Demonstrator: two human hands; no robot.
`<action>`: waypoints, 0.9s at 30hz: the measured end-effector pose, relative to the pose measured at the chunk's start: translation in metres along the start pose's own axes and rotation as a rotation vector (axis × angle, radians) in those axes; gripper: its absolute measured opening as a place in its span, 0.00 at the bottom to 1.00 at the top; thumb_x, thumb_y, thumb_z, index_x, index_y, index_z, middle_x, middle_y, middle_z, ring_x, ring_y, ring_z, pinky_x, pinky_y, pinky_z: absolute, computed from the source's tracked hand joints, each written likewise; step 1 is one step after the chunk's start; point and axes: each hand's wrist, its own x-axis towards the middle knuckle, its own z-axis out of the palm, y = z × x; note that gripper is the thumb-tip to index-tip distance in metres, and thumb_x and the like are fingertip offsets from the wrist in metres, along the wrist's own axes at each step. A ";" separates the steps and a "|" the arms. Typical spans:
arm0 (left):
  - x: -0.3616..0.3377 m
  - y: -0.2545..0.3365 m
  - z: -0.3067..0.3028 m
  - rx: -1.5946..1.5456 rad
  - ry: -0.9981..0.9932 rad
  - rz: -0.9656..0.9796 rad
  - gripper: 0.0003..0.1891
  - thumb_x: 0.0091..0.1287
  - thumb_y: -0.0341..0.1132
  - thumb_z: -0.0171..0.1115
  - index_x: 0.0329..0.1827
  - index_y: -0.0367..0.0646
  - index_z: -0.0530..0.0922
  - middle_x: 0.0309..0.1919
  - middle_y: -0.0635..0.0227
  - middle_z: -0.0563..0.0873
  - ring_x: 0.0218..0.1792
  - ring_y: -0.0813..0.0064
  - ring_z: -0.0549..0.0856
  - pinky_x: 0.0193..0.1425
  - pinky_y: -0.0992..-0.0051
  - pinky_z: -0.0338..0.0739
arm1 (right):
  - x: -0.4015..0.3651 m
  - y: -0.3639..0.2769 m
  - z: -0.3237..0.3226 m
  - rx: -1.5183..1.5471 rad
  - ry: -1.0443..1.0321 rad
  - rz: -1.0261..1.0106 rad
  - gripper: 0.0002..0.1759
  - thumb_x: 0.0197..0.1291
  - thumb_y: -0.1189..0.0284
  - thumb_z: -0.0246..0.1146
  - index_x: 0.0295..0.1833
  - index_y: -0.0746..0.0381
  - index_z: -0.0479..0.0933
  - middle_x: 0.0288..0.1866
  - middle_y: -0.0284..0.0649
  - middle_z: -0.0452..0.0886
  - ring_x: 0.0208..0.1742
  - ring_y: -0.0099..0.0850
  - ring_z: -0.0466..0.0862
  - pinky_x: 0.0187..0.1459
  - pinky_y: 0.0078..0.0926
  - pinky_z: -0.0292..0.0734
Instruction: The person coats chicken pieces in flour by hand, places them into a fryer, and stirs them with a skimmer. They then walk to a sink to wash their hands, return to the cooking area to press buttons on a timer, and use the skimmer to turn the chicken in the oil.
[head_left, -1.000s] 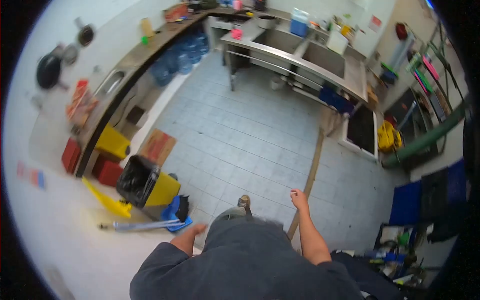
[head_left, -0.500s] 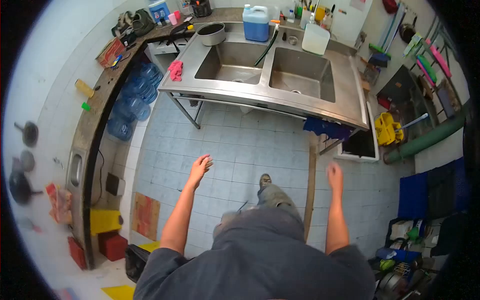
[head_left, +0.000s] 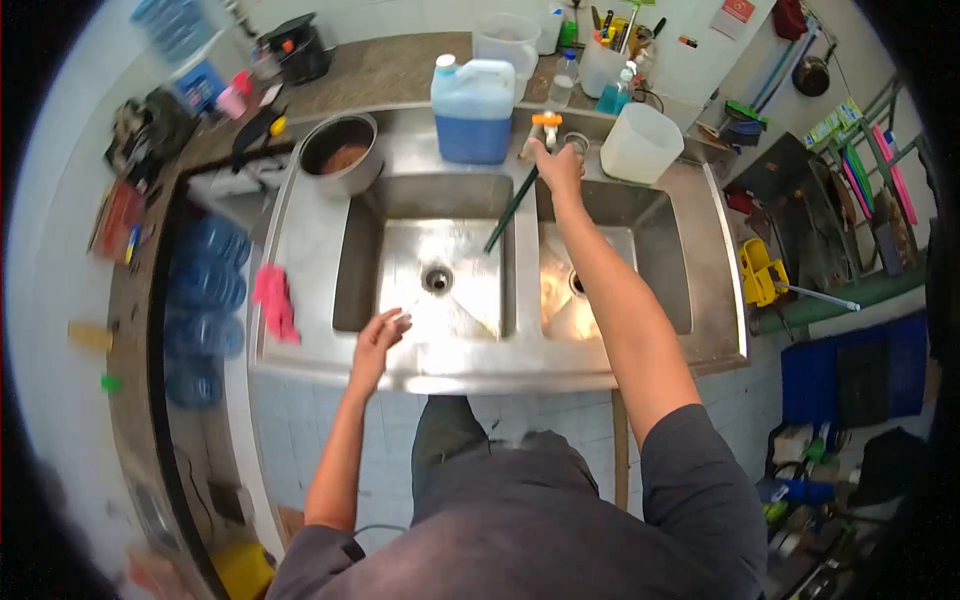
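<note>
My right hand reaches over the divider of the steel double sink to the tap, which has an orange handle. Its thumb and fingers close around the tap's body just below that handle, hiding part of it. A dark green hose slants from the tap down into the left basin. Close by my right hand stands a small clear glass. My left hand hovers above the front edge of the left basin, empty, with its fingers loosely curled and apart.
Behind the left basin stands a jug of blue liquid. A metal pot with brown residue and a pink cloth rest at left. A white container is behind the right basin. Water bottles line the left counter's underside.
I have moved up to the sink. My right hand has gone forward from beside my body to the tap, and my left hand is now over the sink's front edge.
</note>
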 end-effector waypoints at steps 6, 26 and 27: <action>0.186 -0.003 -0.010 0.033 -0.214 -0.063 0.19 0.81 0.37 0.52 0.69 0.37 0.74 0.59 0.58 0.85 0.63 0.71 0.82 0.69 0.73 0.73 | 0.112 0.004 0.076 0.344 0.011 0.192 0.18 0.60 0.59 0.71 0.43 0.65 0.82 0.34 0.32 0.81 0.37 0.26 0.79 0.41 0.31 0.73; 0.339 -0.238 0.138 -0.473 -0.130 -0.783 0.23 0.79 0.47 0.50 0.70 0.45 0.73 0.61 0.65 0.80 0.59 0.69 0.80 0.64 0.68 0.72 | -0.084 0.026 0.082 0.897 0.097 0.195 0.20 0.71 0.68 0.59 0.64 0.65 0.70 0.62 0.47 0.79 0.65 0.39 0.78 0.67 0.38 0.74; 0.337 -0.243 0.137 -0.495 -0.120 -0.799 0.23 0.79 0.47 0.50 0.70 0.45 0.73 0.61 0.65 0.80 0.59 0.69 0.80 0.64 0.68 0.72 | -0.118 0.039 0.106 0.834 -0.222 0.337 0.20 0.70 0.71 0.59 0.64 0.67 0.71 0.63 0.49 0.78 0.67 0.39 0.78 0.69 0.39 0.74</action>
